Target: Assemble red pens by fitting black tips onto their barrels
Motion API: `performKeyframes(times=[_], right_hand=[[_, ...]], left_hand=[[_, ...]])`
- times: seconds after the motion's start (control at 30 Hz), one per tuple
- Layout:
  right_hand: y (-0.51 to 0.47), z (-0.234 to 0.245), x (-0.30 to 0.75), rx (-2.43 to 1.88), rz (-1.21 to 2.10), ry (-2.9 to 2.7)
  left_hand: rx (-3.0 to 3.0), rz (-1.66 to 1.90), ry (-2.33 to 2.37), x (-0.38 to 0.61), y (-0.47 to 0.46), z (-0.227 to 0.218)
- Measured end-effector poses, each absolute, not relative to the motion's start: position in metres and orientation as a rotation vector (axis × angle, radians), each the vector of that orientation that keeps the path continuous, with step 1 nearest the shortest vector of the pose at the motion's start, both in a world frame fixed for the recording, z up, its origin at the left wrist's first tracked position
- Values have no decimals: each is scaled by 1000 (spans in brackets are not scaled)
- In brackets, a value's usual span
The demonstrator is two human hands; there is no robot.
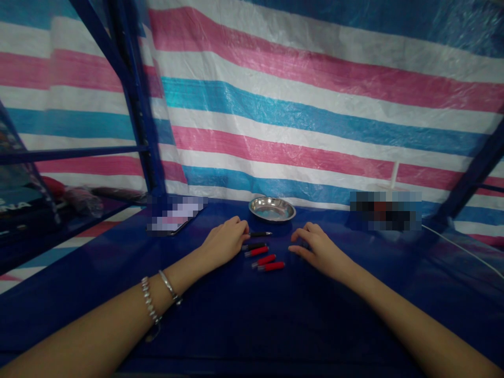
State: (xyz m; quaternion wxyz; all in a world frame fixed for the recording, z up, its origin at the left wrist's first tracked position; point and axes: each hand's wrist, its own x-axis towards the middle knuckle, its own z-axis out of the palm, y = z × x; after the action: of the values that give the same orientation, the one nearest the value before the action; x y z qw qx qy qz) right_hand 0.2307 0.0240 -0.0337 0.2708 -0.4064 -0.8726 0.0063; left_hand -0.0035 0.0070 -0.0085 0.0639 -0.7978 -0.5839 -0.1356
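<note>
Left grip (225,241) pinches a black pen (260,234), tip rightward; closer in, a black pen part (255,246) and three red pen parts (265,260) lie on the bench (275,320), a metal dish (272,211) beyond; the right grip (319,250) is loosely spread.

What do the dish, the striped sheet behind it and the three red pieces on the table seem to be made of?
Dish: probably polished metal, perhaps stainless steel; silvery with bright reflections.
Striped sheet: likely glossy plastic; its creases catch the light.
Red pieces: perhaps plastic or rubber; evenly coloured, but too small to settle material or finish.
</note>
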Motion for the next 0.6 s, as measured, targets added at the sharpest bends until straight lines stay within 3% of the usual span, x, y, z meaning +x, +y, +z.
performKeyframes(times=[0.6], right_hand=[[14, -19, 224, -860, 174, -2295]], left_hand=[[-2595, -632, -1430, 20, -15, -1]])
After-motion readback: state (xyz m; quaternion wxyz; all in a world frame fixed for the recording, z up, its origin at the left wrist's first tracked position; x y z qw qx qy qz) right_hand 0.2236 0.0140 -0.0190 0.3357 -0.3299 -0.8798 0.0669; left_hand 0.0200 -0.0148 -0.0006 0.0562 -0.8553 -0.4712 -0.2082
